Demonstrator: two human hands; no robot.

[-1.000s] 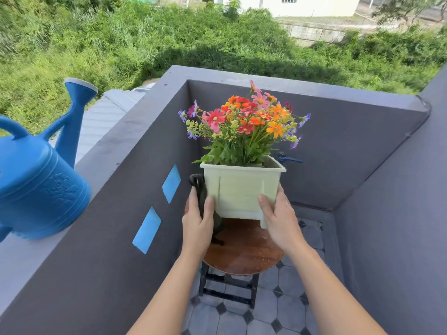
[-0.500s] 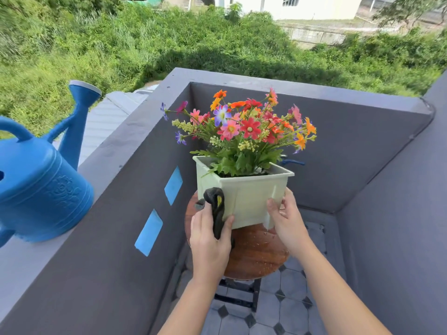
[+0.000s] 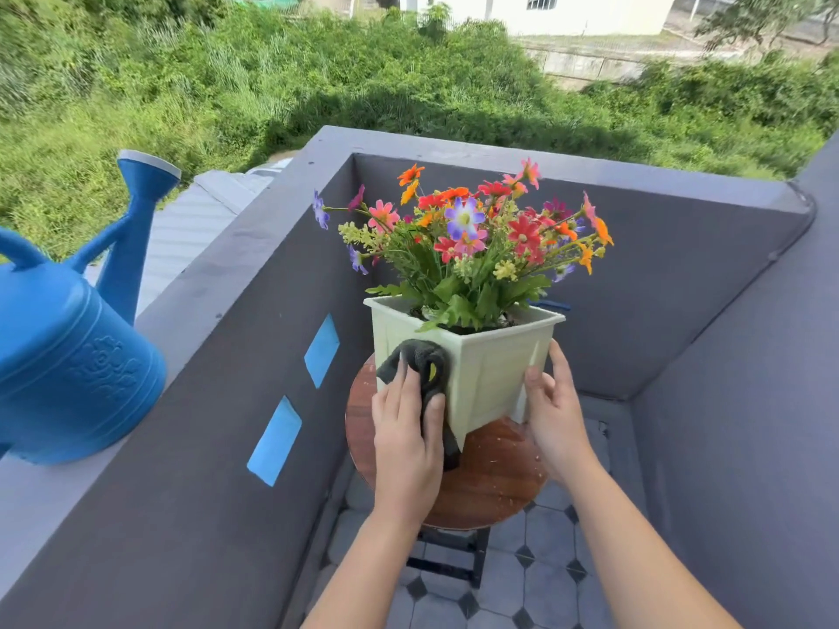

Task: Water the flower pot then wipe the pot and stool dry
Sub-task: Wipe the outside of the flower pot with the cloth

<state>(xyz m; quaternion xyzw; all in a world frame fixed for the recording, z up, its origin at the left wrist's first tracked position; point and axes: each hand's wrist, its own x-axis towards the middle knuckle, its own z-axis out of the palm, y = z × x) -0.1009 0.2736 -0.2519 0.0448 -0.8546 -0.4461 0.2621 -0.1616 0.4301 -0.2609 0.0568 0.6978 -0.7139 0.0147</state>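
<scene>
A pale green square flower pot point(image 3: 488, 374) full of colourful flowers point(image 3: 467, 238) stands on a round brown wooden stool point(image 3: 490, 483), turned with one corner towards me. My left hand point(image 3: 406, 435) presses a dark cloth point(image 3: 420, 360) against the pot's left face. My right hand point(image 3: 551, 410) holds the pot's right face with fingers spread. Small water drops lie on the stool top. A blue watering can point(image 3: 68, 347) stands on the ledge at the left, apart from both hands.
Dark grey parapet walls point(image 3: 681, 283) enclose the narrow balcony corner on three sides. Two blue tape patches point(image 3: 275, 440) mark the left wall. Grey tiles point(image 3: 540, 583) cover the floor. Beyond the ledge lie grass, bushes and a white building.
The pot has been turned on the stool so that a corner now faces me. My left hand with the cloth moved up onto the pot's left face.
</scene>
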